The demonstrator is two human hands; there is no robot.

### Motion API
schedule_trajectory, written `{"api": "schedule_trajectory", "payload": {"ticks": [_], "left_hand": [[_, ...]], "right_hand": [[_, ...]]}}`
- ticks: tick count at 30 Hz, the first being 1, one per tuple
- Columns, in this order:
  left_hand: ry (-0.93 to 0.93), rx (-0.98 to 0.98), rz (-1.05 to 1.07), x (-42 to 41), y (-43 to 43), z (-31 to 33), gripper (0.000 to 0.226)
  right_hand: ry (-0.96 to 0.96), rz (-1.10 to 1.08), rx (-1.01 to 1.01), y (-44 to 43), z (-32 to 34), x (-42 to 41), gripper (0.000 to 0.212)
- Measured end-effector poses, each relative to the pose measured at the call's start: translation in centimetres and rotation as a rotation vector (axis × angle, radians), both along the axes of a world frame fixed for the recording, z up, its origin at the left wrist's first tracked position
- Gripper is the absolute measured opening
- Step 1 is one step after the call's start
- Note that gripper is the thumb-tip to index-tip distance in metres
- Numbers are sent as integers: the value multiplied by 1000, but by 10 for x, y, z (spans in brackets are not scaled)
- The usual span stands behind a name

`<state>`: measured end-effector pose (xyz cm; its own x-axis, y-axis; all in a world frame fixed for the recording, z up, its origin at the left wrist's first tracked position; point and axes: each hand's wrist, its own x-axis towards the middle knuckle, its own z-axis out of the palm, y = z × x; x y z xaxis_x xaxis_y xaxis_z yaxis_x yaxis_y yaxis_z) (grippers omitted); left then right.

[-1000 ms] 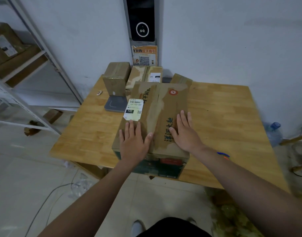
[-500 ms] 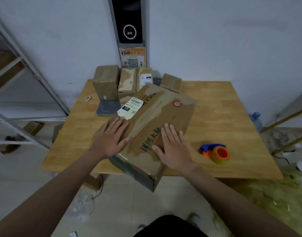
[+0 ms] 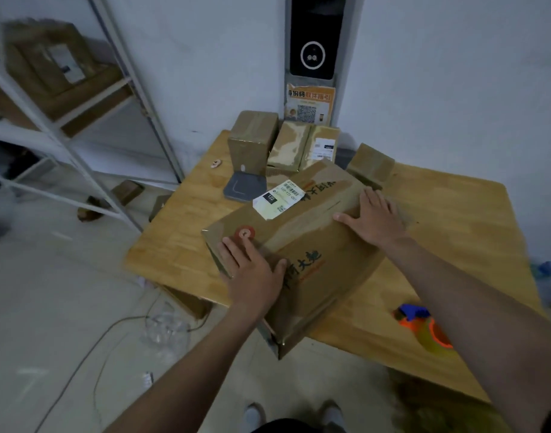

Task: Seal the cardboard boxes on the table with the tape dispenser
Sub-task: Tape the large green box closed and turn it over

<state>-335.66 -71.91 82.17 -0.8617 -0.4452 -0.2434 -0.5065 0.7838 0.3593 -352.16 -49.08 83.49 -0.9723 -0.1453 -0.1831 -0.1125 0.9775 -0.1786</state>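
Note:
A large brown cardboard box (image 3: 302,251) with a white shipping label and dark printed characters lies skewed on the wooden table (image 3: 449,232), one corner hanging over the near edge. My left hand (image 3: 252,270) presses flat on its near left end, beside a red round mark. My right hand (image 3: 374,218) lies flat on its far right end. A tape dispenser (image 3: 424,326), blue and orange with a yellowish roll, sits on the table near the front right, partly hidden by my right forearm.
Several smaller cardboard boxes (image 3: 255,135) stand at the table's back edge by the wall, with a grey L-shaped stand (image 3: 244,189) in front. A metal shelf rack (image 3: 80,126) with boxes stands left. A cable and plastic scraps lie on the floor.
The large box has turned further on the table; the red mark went from the far end to the near left. My hands shifted to opposite ends of it. The view swung left.

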Motion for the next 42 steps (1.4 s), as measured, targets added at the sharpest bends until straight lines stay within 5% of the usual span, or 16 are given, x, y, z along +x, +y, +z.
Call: {"api": "schedule_trajectory", "payload": {"ticks": [10,28,36,42], "left_hand": [[24,-150,61,-18,9,-8,104],[-35,-220,-689,-141,-100,3,103],[-14,-186,-539,-108,-46,3,84],[-21,-164,-488,-65,-10,6,89]], "right_hand": [[-13,-48,7,18,1,-12,122],[55,-449,87,-17,-7,133,111],[35,-448,-135,-12,-8,140,105],[78,-253,-71,9,0,80,94]]}}
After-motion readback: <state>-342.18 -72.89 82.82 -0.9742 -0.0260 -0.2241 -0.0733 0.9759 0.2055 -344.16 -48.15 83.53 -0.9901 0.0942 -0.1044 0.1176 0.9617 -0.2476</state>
